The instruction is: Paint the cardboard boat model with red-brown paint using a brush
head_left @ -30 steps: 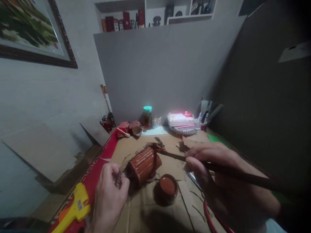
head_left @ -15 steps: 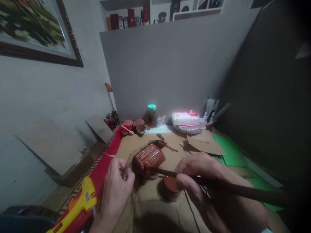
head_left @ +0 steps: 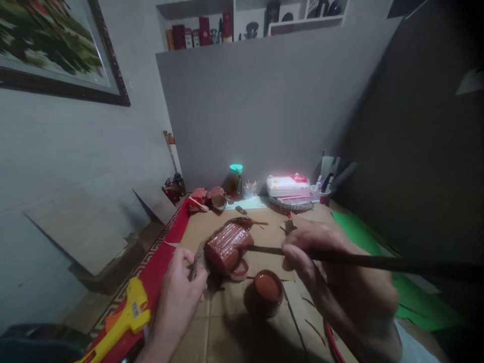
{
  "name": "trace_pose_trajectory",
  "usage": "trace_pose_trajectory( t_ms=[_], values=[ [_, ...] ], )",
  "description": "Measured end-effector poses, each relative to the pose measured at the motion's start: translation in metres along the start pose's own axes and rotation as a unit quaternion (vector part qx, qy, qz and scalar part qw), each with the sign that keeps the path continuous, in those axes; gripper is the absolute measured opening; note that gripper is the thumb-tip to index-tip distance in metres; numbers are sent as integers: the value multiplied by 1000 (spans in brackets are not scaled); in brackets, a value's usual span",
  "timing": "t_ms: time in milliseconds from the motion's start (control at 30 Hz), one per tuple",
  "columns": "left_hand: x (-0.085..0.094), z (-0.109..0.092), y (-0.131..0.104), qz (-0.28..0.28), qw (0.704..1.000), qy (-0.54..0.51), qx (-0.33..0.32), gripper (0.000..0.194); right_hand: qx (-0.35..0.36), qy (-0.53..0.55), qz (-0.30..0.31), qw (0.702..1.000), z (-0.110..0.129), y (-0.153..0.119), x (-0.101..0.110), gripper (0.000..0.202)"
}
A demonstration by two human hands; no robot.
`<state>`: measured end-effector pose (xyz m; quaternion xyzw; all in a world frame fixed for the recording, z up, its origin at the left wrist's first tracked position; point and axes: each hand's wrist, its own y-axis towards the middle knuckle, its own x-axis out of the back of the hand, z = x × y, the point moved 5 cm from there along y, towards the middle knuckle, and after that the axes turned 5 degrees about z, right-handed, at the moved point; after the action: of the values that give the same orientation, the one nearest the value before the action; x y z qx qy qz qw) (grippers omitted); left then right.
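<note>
My left hand [head_left: 185, 287] pinches the near edge of a small cardboard model [head_left: 230, 247], its ridged top and sides coated in wet, glossy red-brown paint. A rough brown strip runs along its left side, and thin sticks poke out at the far end. In my right hand [head_left: 333, 272] is a long dark paintbrush [head_left: 268, 249], held like a pen, its tip touching the model's right side. Below them stands a round jar of red-brown paint [head_left: 268, 286]. A small round painted piece [head_left: 239, 271] sits under the model.
A yellow glue gun [head_left: 130, 312] lies on the red cloth at left. Painted pieces [head_left: 217, 198], a teal-lidded bottle [head_left: 236, 181], a cup of sticks [head_left: 250, 189] and a tissue pack [head_left: 288, 185] line the back. Green sheet [head_left: 355, 234] and cardboard lie at right.
My right hand and the brush have moved right and slightly up, the tip shifting along the model's side. The paint jar now shows fully. My left hand keeps its pinch.
</note>
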<state>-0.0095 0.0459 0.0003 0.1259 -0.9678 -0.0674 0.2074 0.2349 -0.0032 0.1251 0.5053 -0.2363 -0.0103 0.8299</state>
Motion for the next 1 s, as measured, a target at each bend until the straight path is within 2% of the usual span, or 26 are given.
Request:
trace_pose_trajectory(
  t_ms=[100,233,433,600,700,1000],
  values=[
    [-5,8,1,46,996,-58,47,25,-5,-32,-37,999,-9,1,8,12],
    [-6,9,2,48,992,-108,50,26,-1,-58,-93,994,-9,4,20,9],
    [-8,2,0,72,974,-206,60,30,-24,19,-171,985,-8,8,28,12],
    [-7,1,-1,78,944,-297,119,39,-80,42,-211,973,-13,6,32,5],
    [-6,3,1,69,922,-349,152,41,-110,72,-218,967,-19,5,34,6],
    [-5,8,6,20,877,-436,201,20,-135,72,-214,965,-25,6,36,8]
  ],
)
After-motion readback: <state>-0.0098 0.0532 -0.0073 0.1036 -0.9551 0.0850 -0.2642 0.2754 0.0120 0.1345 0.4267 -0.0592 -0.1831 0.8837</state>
